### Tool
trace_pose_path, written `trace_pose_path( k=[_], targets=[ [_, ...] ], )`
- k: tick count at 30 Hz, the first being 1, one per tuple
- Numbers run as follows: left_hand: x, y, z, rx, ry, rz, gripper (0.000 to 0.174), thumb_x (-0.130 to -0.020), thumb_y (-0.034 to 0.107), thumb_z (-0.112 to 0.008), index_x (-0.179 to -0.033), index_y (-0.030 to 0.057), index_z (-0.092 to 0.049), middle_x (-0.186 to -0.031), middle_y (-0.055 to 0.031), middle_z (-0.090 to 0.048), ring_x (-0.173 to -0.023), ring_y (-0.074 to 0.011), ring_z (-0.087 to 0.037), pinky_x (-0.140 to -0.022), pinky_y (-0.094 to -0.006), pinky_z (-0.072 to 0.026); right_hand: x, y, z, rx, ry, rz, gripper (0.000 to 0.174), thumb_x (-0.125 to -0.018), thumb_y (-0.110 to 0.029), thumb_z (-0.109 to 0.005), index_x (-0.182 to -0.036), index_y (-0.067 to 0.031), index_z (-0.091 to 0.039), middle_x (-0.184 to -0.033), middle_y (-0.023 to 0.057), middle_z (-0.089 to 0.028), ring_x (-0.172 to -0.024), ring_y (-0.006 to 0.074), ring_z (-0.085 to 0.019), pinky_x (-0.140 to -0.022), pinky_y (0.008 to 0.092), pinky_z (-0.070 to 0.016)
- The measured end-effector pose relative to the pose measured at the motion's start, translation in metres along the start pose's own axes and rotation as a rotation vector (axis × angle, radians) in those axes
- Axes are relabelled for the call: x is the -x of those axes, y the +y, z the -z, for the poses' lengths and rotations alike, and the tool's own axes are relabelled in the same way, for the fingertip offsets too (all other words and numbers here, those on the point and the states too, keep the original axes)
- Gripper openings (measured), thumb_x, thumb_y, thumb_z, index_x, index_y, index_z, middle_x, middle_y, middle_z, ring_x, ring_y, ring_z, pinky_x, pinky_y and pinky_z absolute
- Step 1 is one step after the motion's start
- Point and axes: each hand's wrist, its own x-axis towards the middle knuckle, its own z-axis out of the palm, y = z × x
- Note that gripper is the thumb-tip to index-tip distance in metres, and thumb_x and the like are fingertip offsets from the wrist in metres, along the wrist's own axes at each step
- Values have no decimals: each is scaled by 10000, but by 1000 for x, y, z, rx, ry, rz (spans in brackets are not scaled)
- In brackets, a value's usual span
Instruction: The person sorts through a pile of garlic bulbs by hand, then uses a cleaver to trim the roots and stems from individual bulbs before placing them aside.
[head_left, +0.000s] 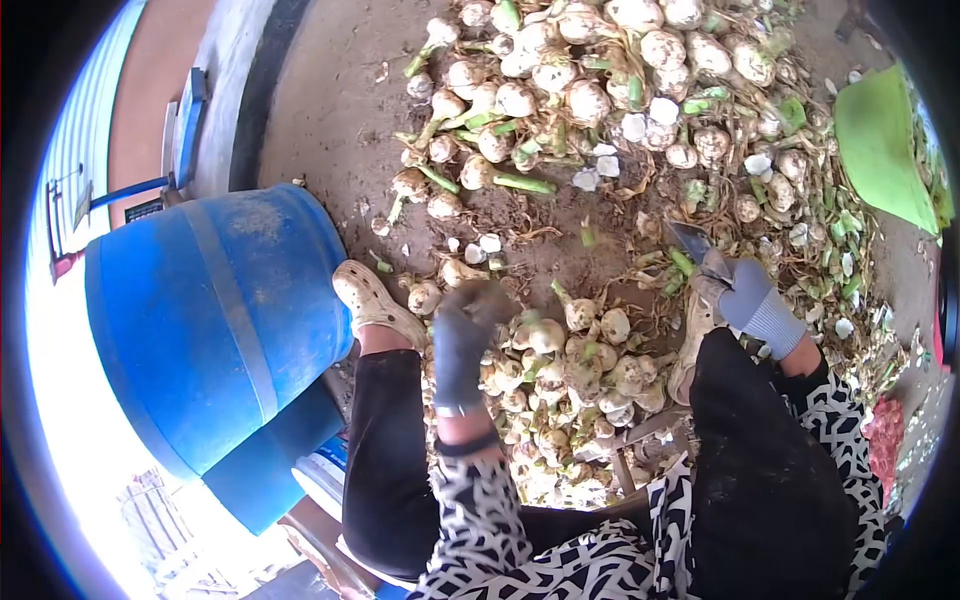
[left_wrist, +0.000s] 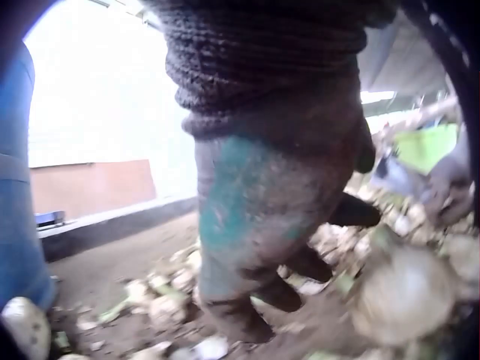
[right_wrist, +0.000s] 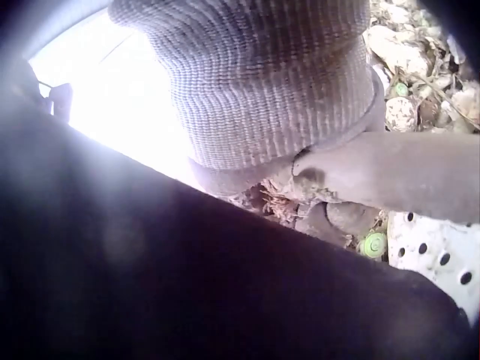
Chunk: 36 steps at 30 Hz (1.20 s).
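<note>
My left hand (head_left: pixel 470 325), in a dirty grey glove, hangs over a heap of white onion-like bulbs (head_left: pixel 585 365) between the feet. Its fingers (left_wrist: pixel 304 262) point down, loosely spread with nothing between them in the left wrist view. Beside them a large papery bulb (left_wrist: pixel 405 296) with a green stalk stub shows close up, apart from the fingertips. My gloved right hand (head_left: pixel 750 300) grips a knife (head_left: pixel 690 240) by the right shoe, its blade pointing up and left in the head view. A cut green stalk (head_left: pixel 682 262) lies against the blade. The right wrist view shows mainly the glove cuff (right_wrist: pixel 270 90).
A bigger pile of bulbs with stalks (head_left: pixel 585 95) covers the ground ahead. White trimmed slices (head_left: pixel 585 180) and dry leaves (head_left: pixel 640 275) are scattered around. A blue barrel (head_left: pixel 215 310) stands on the left, near the left shoe (head_left: pixel 375 300). A green sheet (head_left: pixel 885 145) lies far right.
</note>
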Motion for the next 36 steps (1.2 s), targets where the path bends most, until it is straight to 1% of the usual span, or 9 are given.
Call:
trace_pose_path(
  k=[4,10,12,21,23,25,30,33,36],
  targets=[
    [-115,4,5,-556,594,-465,657,-786,427,-772,-1286,57,-563,-1273,-223,-581,-1110,-356,-594,-959,-454,-457,-8,-3,-3,18,72,82,357,-901,-318,-653,-1128,-45,-682,-789,192,-686,-683,258,-666,-667,370,-493],
    [-164,5,9,-542,449,-324,574,-780,384,-766,-1192,16,-608,-1045,-188,-693,-948,-326,-662,-835,-411,-513,-12,13,-14,61,24,190,348,-895,-381,-635,-1070,-88,-704,-796,176,-690,-744,310,-686,-677,394,-510],
    [-119,4,3,263,118,-122,497,-841,300,-701,-1186,-30,-563,-904,-74,-663,-745,-117,-593,-587,-258,-469,-11,1,-16,104,14,171,337,-890,-410,-624,-1038,-120,-710,-762,152,-682,-722,318,-678,-683,403,-515],
    [55,37,-82,574,-407,-442,721,-802,523,-761,-1254,-6,-571,-1081,-85,-634,-877,-142,-614,-775,-262,-507,1,-54,-3,272,161,688,233,-916,-258,-607,-1054,-89,-691,-877,94,-717,-743,231,-696,-660,328,-539],
    [51,47,-86,412,-376,-820,717,-802,537,-756,-1231,-14,-595,-1083,-73,-633,-903,-155,-620,-789,-263,-500,-24,-19,-9,434,-3,375,243,-919,-276,-608,-1051,-86,-684,-881,105,-713,-751,249,-694,-658,337,-539],
    [60,71,-73,318,-446,-692,748,-796,575,-740,-1229,-17,-596,-1115,-104,-638,-988,-168,-614,-846,-292,-496,-31,0,-1,575,-181,83,255,-923,-294,-610,-1048,-83,-677,-885,117,-709,-758,267,-691,-655,346,-539],
    [48,80,-95,142,-375,-518,778,-753,507,-812,-1255,-32,-563,-1162,-99,-617,-1013,-169,-611,-859,-295,-518,5,-22,-1,-503,159,592,234,-908,-254,-650,-1118,-152,-672,-800,120,-700,-719,238,-691,-712,355,-553],
    [56,89,-119,455,-376,-377,770,-795,289,-824,-1375,-45,-444,-1159,-123,-607,-1002,-170,-613,-843,-275,-523,8,-46,8,-239,87,705,225,-896,-203,-700,-1030,-24,-667,-826,75,-690,-693,142,-672,-615,301,-547],
    [62,89,-122,595,-582,-503,846,-797,185,-810,-1475,28,-328,-1209,-147,-576,-991,-195,-620,-832,-290,-540,1,-53,16,-936,-238,221,234,-893,-212,-717,-974,-3,-651,-809,37,-664,-676,118,-648,-596,244,-508]
  ],
)
